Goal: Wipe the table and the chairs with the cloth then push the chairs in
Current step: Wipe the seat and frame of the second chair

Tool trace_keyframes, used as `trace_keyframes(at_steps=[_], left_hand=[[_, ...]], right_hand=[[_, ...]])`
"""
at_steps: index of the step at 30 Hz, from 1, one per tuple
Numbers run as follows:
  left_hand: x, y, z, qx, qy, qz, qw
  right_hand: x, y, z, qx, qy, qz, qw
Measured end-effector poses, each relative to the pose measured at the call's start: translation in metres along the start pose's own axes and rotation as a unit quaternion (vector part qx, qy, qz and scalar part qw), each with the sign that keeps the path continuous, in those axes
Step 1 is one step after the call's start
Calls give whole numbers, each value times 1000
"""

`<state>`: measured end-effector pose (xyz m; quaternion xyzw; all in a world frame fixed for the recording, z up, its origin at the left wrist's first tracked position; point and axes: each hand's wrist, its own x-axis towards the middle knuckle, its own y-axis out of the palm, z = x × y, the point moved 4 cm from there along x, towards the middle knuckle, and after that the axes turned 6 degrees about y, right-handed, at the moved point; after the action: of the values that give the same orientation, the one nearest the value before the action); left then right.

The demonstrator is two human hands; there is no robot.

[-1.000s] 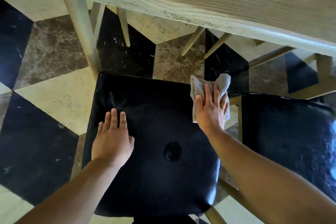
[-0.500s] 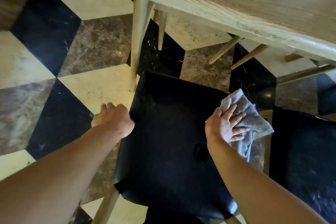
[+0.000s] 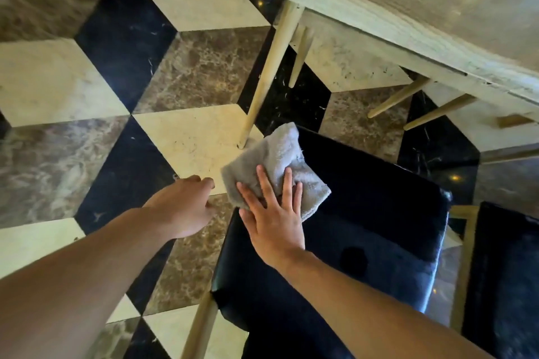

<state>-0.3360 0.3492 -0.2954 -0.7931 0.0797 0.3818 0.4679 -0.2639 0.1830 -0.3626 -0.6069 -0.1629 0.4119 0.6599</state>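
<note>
1. Cloth point(image 3: 274, 166): grey terry, soft and limp, light. It lies at the 10 o'clock corner of the near chair seat, part of it overhanging the edge. It bunches under pressure, so it likely handles best pinned flat under a spread palm.
2. Right hand point(image 3: 272, 218): fingers straight and splayed, pressing the cloth onto the seat.
3. Left hand point(image 3: 182, 207): held off the seat at its 9 o'clock side, above the floor point(image 3: 73, 81), fingers loosely curled; it appears to hold nothing, though the fingertips are blurred.
4. Near chair seat point(image 3: 364, 227): black padded cushion with a centre button, glossy and probably slick; the padding should give under the hand. The pale wooden frame is stiff; a side rail or the seat's rear edge looks the firmest hold for pushing in.
5. Second chair seat point(image 3: 507, 271): same black padding, at 3 o'clock, just beside the first.
6. Surface point(image 3: 408, 3): pale wood-grain top at 1 o'clock, rigid, on slender tapered legs.
</note>
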Motion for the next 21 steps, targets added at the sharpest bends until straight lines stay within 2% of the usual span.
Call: trace_keyframes(at_steps=[3,6,9,12,15,18,21], left_hand=[[-1,-1,9,-8,-1,0,1000],[0,-7,16,-12,-3,-11,1000],[2,-15,18,-20,3,-46,999],[0,-19,17,-37,16,-85,996],[-3,-20,18,-44,23,-102,994],[-8,-18,21,-40,7,-94,995],[-10,-7,21,-44,-10,-36,998]], right_hand=[[-17,2,-20,-83,-202,24,975],[6,-8,-40,-139,-289,43,946],[59,-26,-48,-169,-258,68,949],[110,-46,-44,-126,-100,47,986],[121,-49,-22,-67,20,38,997],[90,-34,5,-80,-5,18,997],[30,-14,23,-74,-135,19,988]])
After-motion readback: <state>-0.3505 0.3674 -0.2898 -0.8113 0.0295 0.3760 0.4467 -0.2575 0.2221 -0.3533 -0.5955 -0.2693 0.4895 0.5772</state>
